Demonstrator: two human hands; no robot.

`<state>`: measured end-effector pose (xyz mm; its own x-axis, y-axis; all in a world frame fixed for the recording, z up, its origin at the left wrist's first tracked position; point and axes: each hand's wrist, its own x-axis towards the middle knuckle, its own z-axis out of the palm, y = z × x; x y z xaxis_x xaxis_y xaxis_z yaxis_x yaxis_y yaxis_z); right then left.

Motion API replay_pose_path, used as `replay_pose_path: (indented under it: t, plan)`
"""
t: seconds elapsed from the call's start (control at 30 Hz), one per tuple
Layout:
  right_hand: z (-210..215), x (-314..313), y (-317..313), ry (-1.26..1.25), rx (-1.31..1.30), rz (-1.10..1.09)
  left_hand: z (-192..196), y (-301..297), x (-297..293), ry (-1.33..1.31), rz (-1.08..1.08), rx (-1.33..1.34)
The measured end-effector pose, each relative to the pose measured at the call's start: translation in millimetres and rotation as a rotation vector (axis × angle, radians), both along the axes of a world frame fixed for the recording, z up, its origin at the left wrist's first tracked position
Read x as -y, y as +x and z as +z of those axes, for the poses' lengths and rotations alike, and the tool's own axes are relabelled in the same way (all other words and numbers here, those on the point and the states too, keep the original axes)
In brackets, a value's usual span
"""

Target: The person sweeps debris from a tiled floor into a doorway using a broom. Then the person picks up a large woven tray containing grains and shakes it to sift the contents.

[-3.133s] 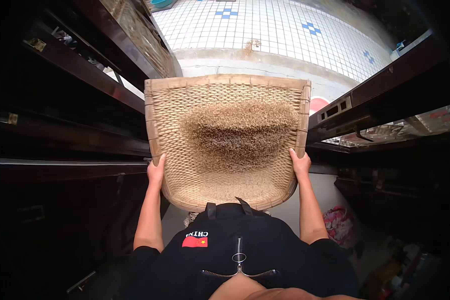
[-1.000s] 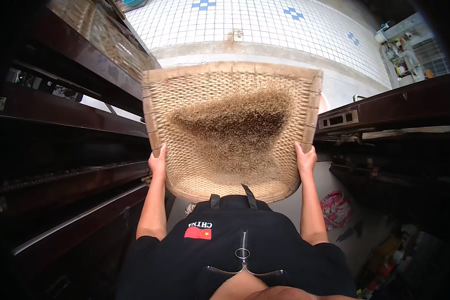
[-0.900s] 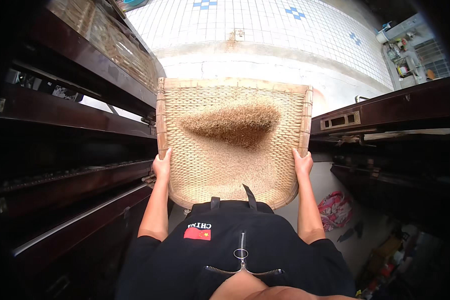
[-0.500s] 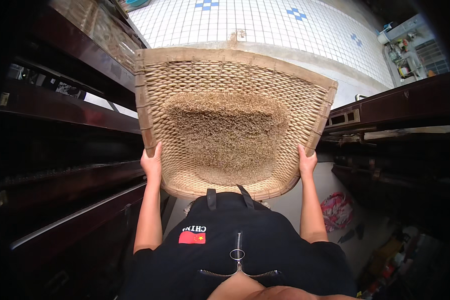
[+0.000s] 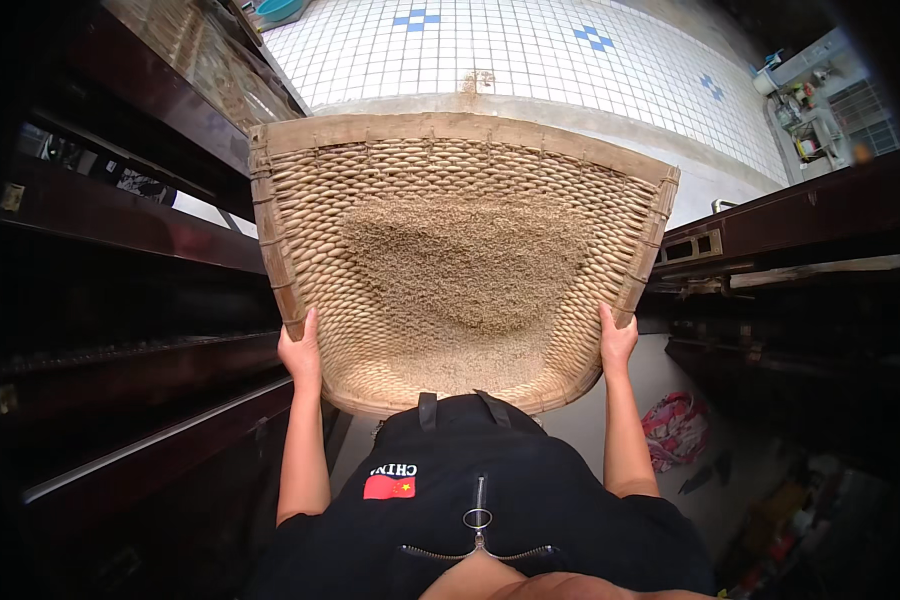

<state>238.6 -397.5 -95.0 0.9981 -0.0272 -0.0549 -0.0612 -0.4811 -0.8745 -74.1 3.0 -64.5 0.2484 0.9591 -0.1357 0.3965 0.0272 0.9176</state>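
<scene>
A wide woven winnowing basket with a flat wooden front lip is held level before my body. Its rounded back rim lies close against my dark shirt. My left hand is closed round the left side rim, thumb on the inner face. Gripping the opposite rim the same way is my right hand. The fingers of both hands are partly hidden beneath the rim. A heap of small brown grain lies in the middle of the weave, with a thinner, paler scatter toward my body.
Dark wooden door panels stand close on the left, and another dark panel on the right. White tiled ground stretches ahead beyond a concrete sill. A pink patterned cloth lies on the floor at lower right. A teal basin sits far left.
The basket has come down slightly toward my body, both hands with it. The grain has shifted: its dark front ridge has broken into a looser, slanting heap.
</scene>
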Motion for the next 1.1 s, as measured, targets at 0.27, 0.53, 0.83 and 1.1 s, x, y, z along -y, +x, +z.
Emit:
replay_pose_path:
  t: [0.27,0.53,0.83,1.1]
  plan:
    - [-58,-6,10,-0.492,-0.25,0.043,-102,-17,-20,-0.134,-0.052,-0.525]
    - [-1,5,-5,-0.08,0.012,-0.027,-6,1,-11,-0.049,-0.015,0.067]
    - [-60,12,-3,-0.51,-0.267,0.034,-96,-11,-22,-0.175,-0.097,-0.509]
    - [83,-27,-32,-0.119,0.072,-0.033,-67,-22,-19,-0.302,0.056,0.076]
